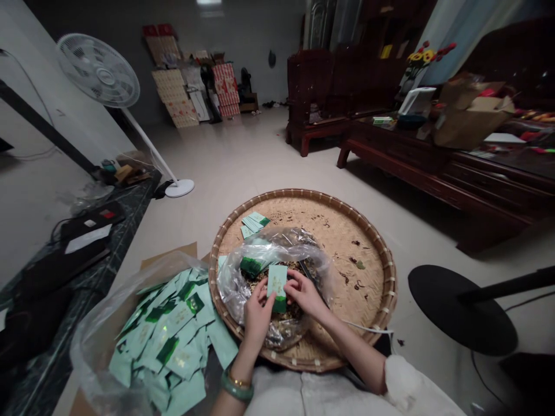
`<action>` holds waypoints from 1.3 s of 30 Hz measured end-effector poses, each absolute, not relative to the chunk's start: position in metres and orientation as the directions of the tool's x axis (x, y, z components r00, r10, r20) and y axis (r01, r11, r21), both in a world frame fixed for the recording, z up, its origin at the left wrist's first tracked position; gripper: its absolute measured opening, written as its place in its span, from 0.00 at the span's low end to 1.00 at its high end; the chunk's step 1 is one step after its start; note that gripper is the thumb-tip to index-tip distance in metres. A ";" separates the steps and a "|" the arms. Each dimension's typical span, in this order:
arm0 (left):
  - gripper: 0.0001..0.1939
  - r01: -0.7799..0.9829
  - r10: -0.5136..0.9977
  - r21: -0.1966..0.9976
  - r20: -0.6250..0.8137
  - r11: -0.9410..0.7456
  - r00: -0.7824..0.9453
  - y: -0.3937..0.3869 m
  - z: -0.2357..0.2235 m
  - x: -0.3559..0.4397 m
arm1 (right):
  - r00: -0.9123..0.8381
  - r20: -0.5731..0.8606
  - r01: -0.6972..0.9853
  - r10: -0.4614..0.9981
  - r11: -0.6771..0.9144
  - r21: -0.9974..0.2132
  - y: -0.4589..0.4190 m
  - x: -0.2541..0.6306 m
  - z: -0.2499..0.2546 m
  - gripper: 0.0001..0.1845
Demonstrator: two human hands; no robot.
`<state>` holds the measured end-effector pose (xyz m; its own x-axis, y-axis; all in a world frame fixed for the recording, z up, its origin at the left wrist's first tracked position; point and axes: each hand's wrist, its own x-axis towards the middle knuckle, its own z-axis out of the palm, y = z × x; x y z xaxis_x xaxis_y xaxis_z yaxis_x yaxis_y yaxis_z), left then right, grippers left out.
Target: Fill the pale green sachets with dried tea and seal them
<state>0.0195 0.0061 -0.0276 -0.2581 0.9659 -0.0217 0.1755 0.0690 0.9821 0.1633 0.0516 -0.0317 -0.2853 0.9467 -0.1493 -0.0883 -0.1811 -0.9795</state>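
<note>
A small pale-green sachet (277, 282) with a darker green lower end is held upright between my two hands. My left hand (259, 307) pinches its left edge, thumb on the front. At the right edge, the bent fingers of my right hand (303, 292) close on it. Both hands are over an open clear plastic bag (229, 289), which holds dark and yellowish dried bits and more green sachets (252, 264). The bag lies on a round woven bamboo tray (347, 231). A dark, narrow object (307, 270) lies partly hidden behind my right hand.
Left of the tray, a plastic-lined box holds a heap of green sachets (173, 335). Several sachets (255, 223) lie on the tray's far side, with dried scraps (356, 283) scattered rightward. A white fan (180, 188), a black round base (459, 306) and a wooden table (425, 156) stand around.
</note>
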 end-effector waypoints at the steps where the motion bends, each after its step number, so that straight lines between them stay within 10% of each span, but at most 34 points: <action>1: 0.22 0.106 0.965 0.988 -0.088 0.117 -0.247 0.007 -0.028 0.018 | -0.261 -0.094 -0.026 0.961 -0.104 -0.994 0.050 0.165 -0.029 0.27; 7: 0.16 0.051 0.962 0.989 -0.119 0.135 -0.248 0.004 -0.023 0.022 | -0.299 0.375 0.373 0.878 0.469 -0.800 0.052 0.177 -0.006 0.24; 12: 0.18 -0.012 0.955 0.983 -0.183 0.185 -0.235 0.003 -0.018 0.024 | -0.324 0.502 0.424 0.802 0.597 -0.681 0.051 0.178 -0.001 0.15; 23: 0.12 0.418 0.991 0.908 0.050 0.006 -0.123 -0.001 -0.016 0.015 | -0.337 0.279 0.538 0.899 0.427 -0.727 0.063 0.191 0.014 0.06; 29: 0.11 0.310 0.975 0.948 0.001 0.070 -0.221 0.005 -0.015 0.012 | -0.442 0.334 0.403 0.832 0.517 -0.755 0.058 0.195 0.025 0.05; 39: 0.11 0.239 0.970 0.968 -0.016 0.075 -0.241 0.005 -0.012 0.014 | -0.461 -0.002 0.292 0.888 0.150 -0.945 0.052 0.189 0.018 0.12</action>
<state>0.0143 0.0046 -0.0125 -0.2407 0.9705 -0.0159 0.2391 0.0752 0.9681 0.1886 0.0525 0.0185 -0.4607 0.8876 -0.0016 0.2921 0.1499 -0.9446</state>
